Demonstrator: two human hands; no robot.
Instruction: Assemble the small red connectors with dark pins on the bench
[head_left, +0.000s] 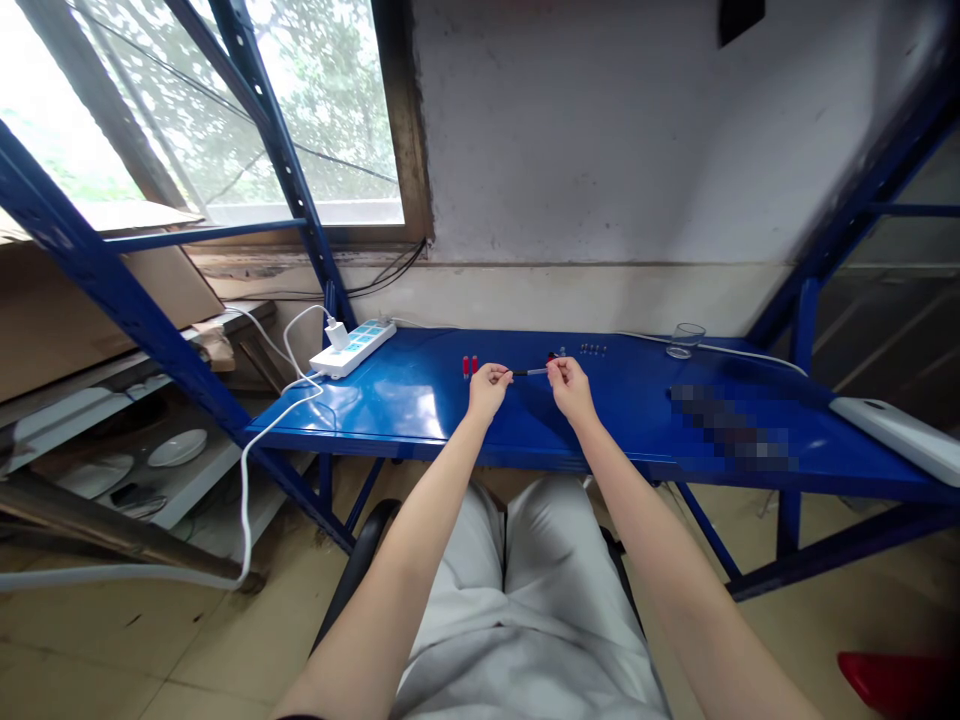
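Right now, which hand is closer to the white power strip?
Left. The left hand is right of the white power strip; the right hand is farther right.

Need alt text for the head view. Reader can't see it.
Left hand and right hand pinch opposite ends of a thin dark-and-pale rod over a blue table. Beyond the hands lie two small red items and a group of tiny pieces; a white power strip sits left, a clear glass right.

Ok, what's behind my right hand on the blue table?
Behind your right hand, a small dark-and-red thing partly shows, with tiny pieces farther right. Whatever the hand itself covers can't be seen.
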